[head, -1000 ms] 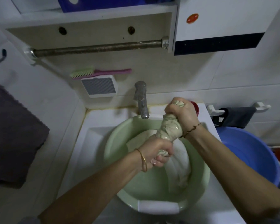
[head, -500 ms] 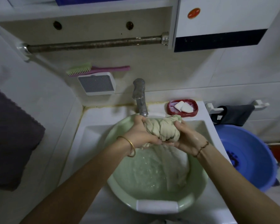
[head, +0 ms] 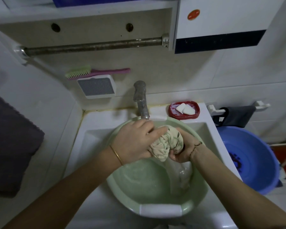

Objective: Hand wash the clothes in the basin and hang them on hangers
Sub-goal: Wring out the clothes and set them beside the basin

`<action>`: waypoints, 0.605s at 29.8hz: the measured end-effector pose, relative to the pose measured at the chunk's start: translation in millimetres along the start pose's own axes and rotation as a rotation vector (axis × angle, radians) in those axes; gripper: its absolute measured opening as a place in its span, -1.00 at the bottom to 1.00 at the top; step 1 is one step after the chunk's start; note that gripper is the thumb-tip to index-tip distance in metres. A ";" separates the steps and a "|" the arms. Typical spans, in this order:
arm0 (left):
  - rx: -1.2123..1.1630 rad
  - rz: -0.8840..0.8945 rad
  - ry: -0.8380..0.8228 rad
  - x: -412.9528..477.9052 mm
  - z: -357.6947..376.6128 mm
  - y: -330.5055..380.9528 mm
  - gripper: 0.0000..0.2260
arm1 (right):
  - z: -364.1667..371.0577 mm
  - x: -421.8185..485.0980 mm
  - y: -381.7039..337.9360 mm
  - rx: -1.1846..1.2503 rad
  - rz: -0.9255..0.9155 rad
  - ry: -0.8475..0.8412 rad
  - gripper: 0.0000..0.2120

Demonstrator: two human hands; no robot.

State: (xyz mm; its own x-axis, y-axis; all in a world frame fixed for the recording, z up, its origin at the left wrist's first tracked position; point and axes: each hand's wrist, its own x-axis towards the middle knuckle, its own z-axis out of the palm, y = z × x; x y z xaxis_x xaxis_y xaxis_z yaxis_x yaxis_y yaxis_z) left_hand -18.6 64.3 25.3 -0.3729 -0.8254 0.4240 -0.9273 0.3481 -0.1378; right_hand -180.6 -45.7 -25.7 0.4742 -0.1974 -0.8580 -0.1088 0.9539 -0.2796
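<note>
A dark towel (head: pixel 10 142) hangs on the left wall, and further right a green and pink brush (head: pixel 92 72) lies on a white box above the tap (head: pixel 141 100). Over the green basin (head: pixel 157 210) in the sink, the left hand (head: pixel 135 142) and the right hand (head: pixel 182 149) are both clamped on a twisted beige cloth (head: pixel 165 144), whose tail seems to trail into the water, though that part is blurred. A red soap dish (head: pixel 183 111) sits behind the basin, and a blue tub (head: pixel 254 159) stands at the right.
</note>
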 end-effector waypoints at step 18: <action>-1.283 -1.587 0.983 32.1 39.5 62.2 -0.87 | 51.2 -6.5 15.1 -0.216 -1.056 0.436 -0.92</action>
State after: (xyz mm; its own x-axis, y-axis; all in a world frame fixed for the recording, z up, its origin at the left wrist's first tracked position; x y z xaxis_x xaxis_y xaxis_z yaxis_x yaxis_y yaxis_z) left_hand -89.6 41.8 -5.0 0.9046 -0.3750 -0.2028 0.2885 0.1880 0.9388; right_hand -140.6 -18.5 -2.3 0.0811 -0.9725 -0.2183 -0.0053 0.2186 -0.9758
